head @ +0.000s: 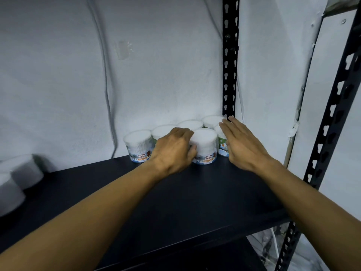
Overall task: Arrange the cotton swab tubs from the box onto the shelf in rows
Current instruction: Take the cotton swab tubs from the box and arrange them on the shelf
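Several round cotton swab tubs with white tops stand at the back right of the black shelf [195, 192], against the wall. A back row runs from the leftmost tub [138, 144] to one in the corner [212, 120]. In front of it stands a tub labelled "COTTON BUDS" [205, 145]. My left hand [172, 151] curls around that front tub's left side, fingers on its wall. My right hand [244, 145] lies flat with fingers straight, its palm against the right side of the rightmost front tub [221, 141].
Blurred white tubs [17, 173] sit at the shelf's left edge. Black slotted uprights stand at the back right corner [230, 55] and at the front right [336, 114]. A grey cable [106, 85] hangs down the white wall.
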